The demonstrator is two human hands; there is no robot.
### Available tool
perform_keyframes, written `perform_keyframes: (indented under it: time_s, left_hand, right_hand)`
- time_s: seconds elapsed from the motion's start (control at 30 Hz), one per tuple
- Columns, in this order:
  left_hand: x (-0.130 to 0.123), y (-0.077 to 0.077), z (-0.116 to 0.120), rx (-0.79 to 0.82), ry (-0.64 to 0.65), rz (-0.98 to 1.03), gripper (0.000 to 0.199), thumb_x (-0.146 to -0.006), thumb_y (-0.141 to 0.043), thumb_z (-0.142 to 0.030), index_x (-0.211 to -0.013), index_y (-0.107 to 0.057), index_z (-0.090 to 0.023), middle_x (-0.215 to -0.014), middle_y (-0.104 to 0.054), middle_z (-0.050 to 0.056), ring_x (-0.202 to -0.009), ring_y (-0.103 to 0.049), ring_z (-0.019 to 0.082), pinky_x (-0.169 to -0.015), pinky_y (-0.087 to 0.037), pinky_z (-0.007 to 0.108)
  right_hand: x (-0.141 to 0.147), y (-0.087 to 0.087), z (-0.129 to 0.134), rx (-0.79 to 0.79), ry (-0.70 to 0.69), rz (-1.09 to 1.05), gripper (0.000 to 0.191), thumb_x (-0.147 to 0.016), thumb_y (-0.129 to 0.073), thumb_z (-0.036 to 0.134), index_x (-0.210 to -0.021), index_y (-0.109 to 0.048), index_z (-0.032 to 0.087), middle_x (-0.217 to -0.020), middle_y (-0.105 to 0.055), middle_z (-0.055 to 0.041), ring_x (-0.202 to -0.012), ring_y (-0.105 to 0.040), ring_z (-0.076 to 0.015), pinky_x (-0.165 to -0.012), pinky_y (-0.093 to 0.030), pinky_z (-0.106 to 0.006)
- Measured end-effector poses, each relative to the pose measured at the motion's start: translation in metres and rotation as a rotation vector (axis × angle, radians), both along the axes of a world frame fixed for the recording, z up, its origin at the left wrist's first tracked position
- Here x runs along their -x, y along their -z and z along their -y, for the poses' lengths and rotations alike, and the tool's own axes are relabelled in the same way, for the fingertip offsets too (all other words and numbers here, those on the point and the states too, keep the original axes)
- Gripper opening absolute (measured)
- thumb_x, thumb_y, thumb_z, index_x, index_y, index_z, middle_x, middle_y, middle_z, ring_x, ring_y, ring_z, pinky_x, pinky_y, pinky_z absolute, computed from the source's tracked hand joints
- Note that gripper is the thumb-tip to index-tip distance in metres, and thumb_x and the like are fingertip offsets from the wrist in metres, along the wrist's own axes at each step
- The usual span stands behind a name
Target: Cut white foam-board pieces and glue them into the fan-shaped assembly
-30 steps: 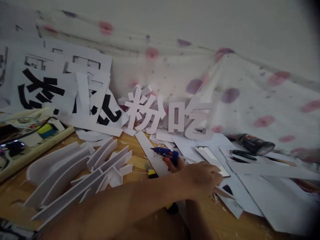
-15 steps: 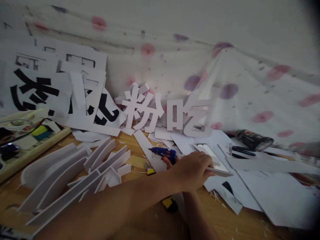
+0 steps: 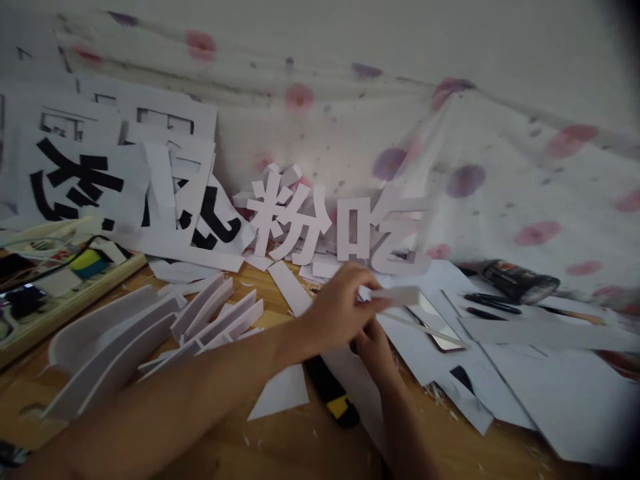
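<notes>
My left hand (image 3: pixel 345 303) reaches across from the lower left, its fingers pinching a short white foam-board strip (image 3: pixel 400 296). Just below and partly behind it is my right hand (image 3: pixel 374 343), fingers curled. The hot glue gun seen in that hand half a second ago is now almost wholly hidden behind my hands. Under my wrists a black and yellow utility knife (image 3: pixel 336 399) lies on the table. Behind my hands stand white cut-out characters, one on the left (image 3: pixel 295 223) and one on the right (image 3: pixel 395 233).
Curved and straight white strips (image 3: pixel 117 350) stand on edge at left, near a power strip in a wooden frame (image 3: pixel 75 300). Sheets with cut-outs (image 3: pixel 85 180) lean at the back left. At right lie a phone (image 3: pixel 440 327), pens (image 3: pixel 493 303), a dark can (image 3: pixel 520 280) and white sheets (image 3: pixel 565 393).
My left hand has moved left and up with the white strip. The blue glue gun, plainly visible before, has gone behind my hands. A white scrap now shows below my left forearm.
</notes>
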State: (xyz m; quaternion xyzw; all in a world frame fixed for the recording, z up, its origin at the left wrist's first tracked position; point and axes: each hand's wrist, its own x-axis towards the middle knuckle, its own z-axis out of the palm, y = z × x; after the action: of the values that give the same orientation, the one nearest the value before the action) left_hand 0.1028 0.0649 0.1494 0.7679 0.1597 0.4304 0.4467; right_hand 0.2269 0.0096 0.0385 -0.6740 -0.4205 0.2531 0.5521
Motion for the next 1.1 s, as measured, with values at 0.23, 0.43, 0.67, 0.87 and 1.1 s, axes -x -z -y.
perform_keyframes:
  time_s: [0.23,0.43,0.67,0.87,1.1]
  left_hand:
    - [0.071,0.04,-0.059,0.793,-0.114,-0.078,0.017,-0.074,-0.069,-0.027,-0.075,-0.056,-0.016,-0.063,-0.058,-0.003,-0.054,-0.052,0.007,-0.041,-0.031,0.016]
    - [0.081,0.072,-0.058,0.951,-0.021,-0.06,0.016,-0.076,-0.069,-0.023,-0.082,-0.056,-0.016,-0.075,-0.062,0.001,-0.069,-0.064,0.01,-0.048,-0.045,0.014]
    - [0.082,0.073,-0.055,1.106,0.005,0.019,0.016,-0.074,-0.071,-0.022,-0.077,-0.057,-0.015,-0.066,-0.06,-0.002,-0.061,-0.061,0.007,-0.044,-0.044,0.012]
    - [0.082,0.076,-0.054,1.087,0.0,0.008,0.02,-0.067,-0.076,-0.019,-0.077,-0.06,-0.014,-0.065,-0.059,-0.004,-0.054,-0.054,0.004,-0.045,-0.041,0.012]
    - [0.086,0.079,-0.056,1.054,0.133,0.059,0.016,-0.066,-0.069,-0.019,-0.077,-0.059,-0.014,-0.065,-0.049,-0.005,-0.051,-0.043,0.004,-0.042,-0.03,0.014]
  right_hand:
    - [-0.011,-0.012,0.024,-0.054,-0.036,-0.278,0.044,-0.058,-0.077,0.052,-0.079,-0.067,0.015,-0.06,-0.06,-0.0011,-0.048,-0.046,-0.0102,-0.044,-0.035,-0.023]
    - [0.009,-0.009,0.028,-0.04,-0.059,-0.215,0.038,-0.066,-0.072,0.052,-0.079,-0.068,0.016,-0.06,-0.059,-0.0018,-0.052,-0.048,-0.013,-0.047,-0.038,-0.026]
    - [0.014,-0.007,0.031,-0.062,-0.123,-0.178,0.034,-0.072,-0.067,0.051,-0.08,-0.066,0.018,-0.07,-0.065,-0.0045,-0.054,-0.051,-0.0128,-0.05,-0.042,-0.026]
    - [0.018,-0.007,0.033,-0.015,-0.106,-0.297,0.033,-0.066,-0.073,0.048,-0.077,-0.066,0.018,-0.065,-0.064,-0.0036,-0.054,-0.051,-0.0123,-0.049,-0.039,-0.025]
    - [0.008,-0.005,0.032,-0.048,-0.136,-0.313,0.037,-0.069,-0.069,0.053,-0.075,-0.066,0.016,-0.064,-0.06,-0.0032,-0.052,-0.048,-0.012,-0.047,-0.036,-0.025]
